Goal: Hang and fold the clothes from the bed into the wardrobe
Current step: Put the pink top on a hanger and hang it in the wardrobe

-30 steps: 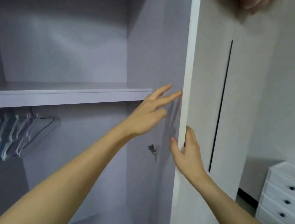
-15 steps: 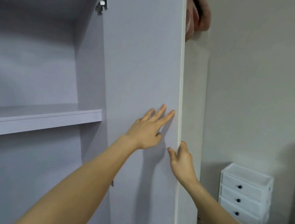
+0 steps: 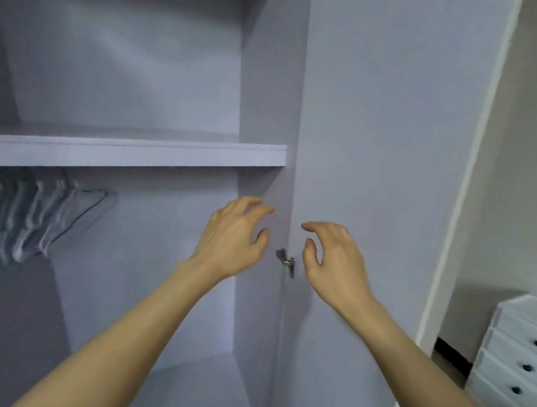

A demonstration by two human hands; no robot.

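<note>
Both hands, the left hand (image 3: 235,236) and right hand (image 3: 334,264), are held loosely curled and empty either side of the hinge (image 3: 286,261) where the smooth matte wardrobe (image 3: 270,83) meets its opened door (image 3: 388,151), with thin hangers (image 3: 34,215) bunched beneath the straight-edged shelf (image 3: 122,151).

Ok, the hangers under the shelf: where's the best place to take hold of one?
Take the nearest hanger by its shoulder bar just below the hook, coming in from the right with the left hand. The bunch hangs packed together, hooks tucked up close under the shelf, so the hooks look cramped while the right-hand outer frame looks exposed. Blur hides finer detail.
</note>
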